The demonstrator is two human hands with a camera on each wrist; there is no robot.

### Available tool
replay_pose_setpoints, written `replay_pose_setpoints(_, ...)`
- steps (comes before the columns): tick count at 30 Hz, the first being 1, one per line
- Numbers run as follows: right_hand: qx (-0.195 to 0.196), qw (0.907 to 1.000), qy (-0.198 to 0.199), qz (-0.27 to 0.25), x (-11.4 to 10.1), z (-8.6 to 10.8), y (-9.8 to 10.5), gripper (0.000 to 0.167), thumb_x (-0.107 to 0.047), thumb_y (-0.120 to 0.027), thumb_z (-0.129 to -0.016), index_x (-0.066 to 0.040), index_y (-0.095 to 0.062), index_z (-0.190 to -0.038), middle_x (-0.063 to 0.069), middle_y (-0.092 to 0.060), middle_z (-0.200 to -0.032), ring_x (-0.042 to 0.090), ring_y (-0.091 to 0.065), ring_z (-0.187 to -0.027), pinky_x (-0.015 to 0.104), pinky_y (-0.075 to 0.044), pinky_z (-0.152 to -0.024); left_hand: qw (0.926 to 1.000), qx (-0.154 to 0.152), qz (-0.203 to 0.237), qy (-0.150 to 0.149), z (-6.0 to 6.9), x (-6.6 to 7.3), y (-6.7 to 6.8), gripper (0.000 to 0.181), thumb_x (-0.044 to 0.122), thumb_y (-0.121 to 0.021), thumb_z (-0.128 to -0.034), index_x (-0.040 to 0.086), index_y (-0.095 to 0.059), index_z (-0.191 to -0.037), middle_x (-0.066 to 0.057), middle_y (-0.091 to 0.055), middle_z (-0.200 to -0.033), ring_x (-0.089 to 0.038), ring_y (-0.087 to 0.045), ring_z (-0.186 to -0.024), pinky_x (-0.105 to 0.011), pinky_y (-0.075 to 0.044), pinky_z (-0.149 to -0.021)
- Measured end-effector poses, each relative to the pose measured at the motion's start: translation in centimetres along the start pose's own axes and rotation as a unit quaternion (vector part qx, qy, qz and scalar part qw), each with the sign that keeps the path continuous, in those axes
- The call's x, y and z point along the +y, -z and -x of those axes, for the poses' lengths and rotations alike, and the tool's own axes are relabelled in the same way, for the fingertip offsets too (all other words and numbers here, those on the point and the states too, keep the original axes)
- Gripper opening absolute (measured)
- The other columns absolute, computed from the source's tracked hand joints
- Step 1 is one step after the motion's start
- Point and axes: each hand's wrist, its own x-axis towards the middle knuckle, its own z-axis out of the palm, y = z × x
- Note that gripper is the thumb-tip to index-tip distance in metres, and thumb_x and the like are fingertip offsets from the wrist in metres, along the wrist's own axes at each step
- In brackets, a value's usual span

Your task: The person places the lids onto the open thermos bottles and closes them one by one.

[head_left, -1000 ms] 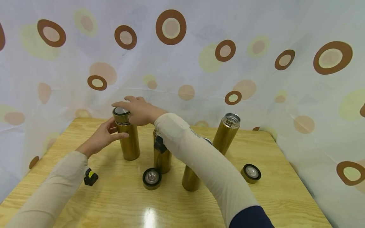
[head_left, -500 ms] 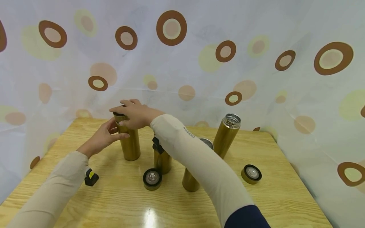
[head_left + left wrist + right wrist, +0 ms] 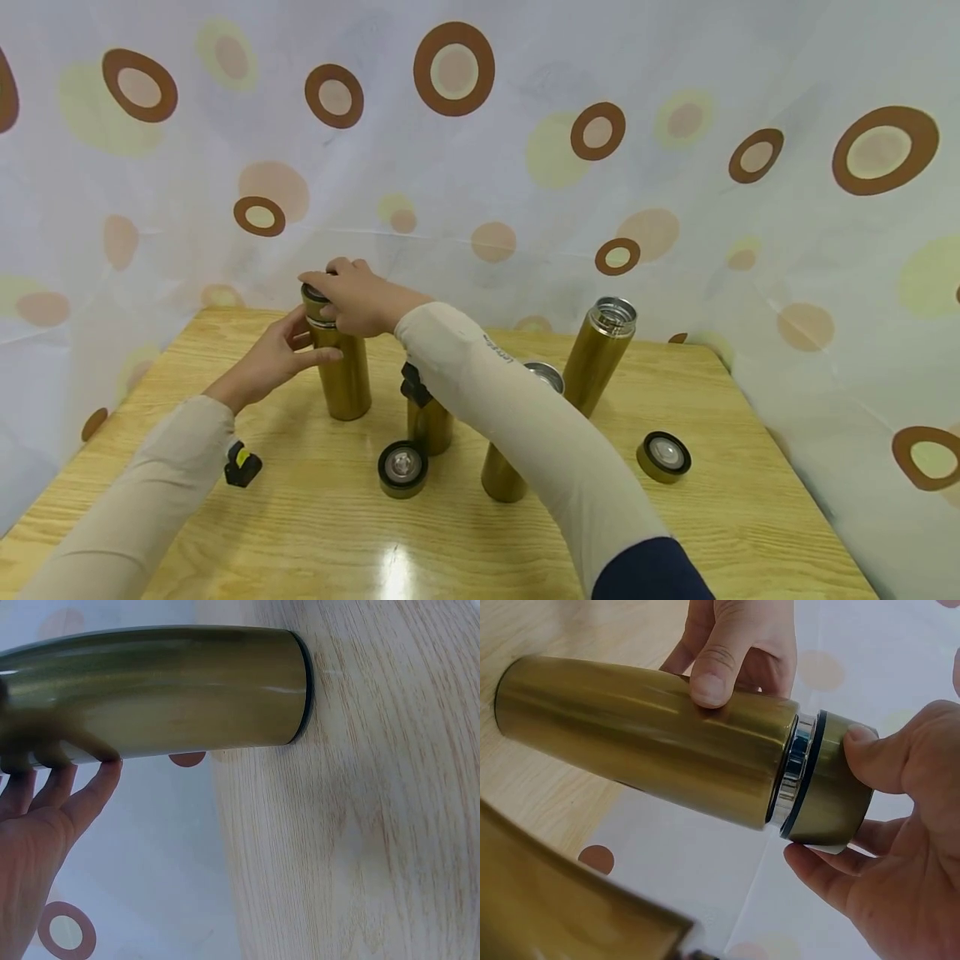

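Observation:
At the back left stands a gold bottle (image 3: pixel 346 379), upright on the table. My left hand (image 3: pixel 264 365) grips its upper body, thumb in front and fingers behind; the left wrist view shows fingertips against the bottle (image 3: pixel 187 690). My right hand (image 3: pixel 367 302) pinches the gold lid (image 3: pixel 318 307) at its top. In the right wrist view the lid (image 3: pixel 834 780) sits at the mouth of the bottle (image 3: pixel 652 735), with a strip of silver neck showing between them. There my right hand (image 3: pixel 922 810) has thumb and fingers on opposite sides of the lid.
An open bottle (image 3: pixel 596 358) stands at the right, another (image 3: pixel 504 473) partly behind my right forearm, and a third (image 3: pixel 431 427) mostly hidden by it. Two loose lids lie on the table, one at the centre (image 3: pixel 402 469) and one at the right (image 3: pixel 663 456).
My right hand has come down onto the lid, its fingers closing round the side. The left hand stays on the bottle, and the other bottles and lids have not moved.

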Motion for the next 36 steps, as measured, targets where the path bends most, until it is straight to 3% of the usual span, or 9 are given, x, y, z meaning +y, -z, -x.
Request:
replay_pose_setpoints(15, 0.065, 0.9971, -0.004, 0.039, 0.1, 0.6, -0.7, 0.056, -0.035, -0.042, -0.101, -0.021, -0.025, -0.153, 0.012, -0.033, -0.147, 0.025, -0.036, -0.124, 0.03, -0.04, -0.101, 1.0, 0.006, -0.003, 0.004, -0.1, 0.3, 0.0, 0.082, 0.028, -0.066, -0.092, 0.027, -0.014, -0.155, -0.016, -0.031, -0.151, -0.046, -0.023, -0.139, -0.063, -0.031, -0.106)
replay_pose_setpoints(26, 0.139, 0.9877, -0.038, 0.06, -0.4, 0.7, -1.9, 0.062, -0.051, -0.043, -0.096, -0.018, -0.038, -0.148, 0.011, -0.046, -0.126, 0.022, -0.041, -0.107, 0.026, -0.046, -0.086, 0.9998, 0.011, -0.001, 0.018, 0.2, 0.2, 0.0, 0.084, 0.027, -0.066, -0.0919, 0.028, -0.011, -0.155, -0.018, -0.026, -0.153, -0.048, -0.02, -0.14, -0.064, -0.03, -0.106)
replay_pose_setpoints(32, 0.216, 0.9706, -0.077, 0.074, -0.6, 0.5, -2.6, 0.06, -0.063, -0.051, -0.089, -0.013, -0.061, -0.121, 0.004, -0.053, -0.099, 0.018, -0.047, -0.093, 0.024, -0.047, -0.076, 0.9997, 0.017, 0.0, 0.02, 0.3, 0.5, -0.1, 0.073, 0.024, -0.067, -0.0914, 0.015, -0.026, -0.151, -0.015, -0.024, -0.154, -0.047, -0.02, -0.14, -0.062, -0.029, -0.108)
replay_pose_setpoints(36, 0.263, 0.9508, -0.096, 0.133, -0.7, 0.1, -3.1, 0.063, -0.071, -0.049, -0.085, -0.012, -0.062, -0.103, 0.002, -0.056, -0.091, 0.018, -0.051, -0.087, 0.024, -0.049, -0.075, 0.9995, 0.021, 0.002, 0.022, 0.3, 0.5, -0.1, 0.071, 0.022, -0.069, -0.0906, 0.01, -0.028, -0.148, -0.019, -0.032, -0.148, -0.047, -0.022, -0.14, -0.061, -0.031, -0.107)
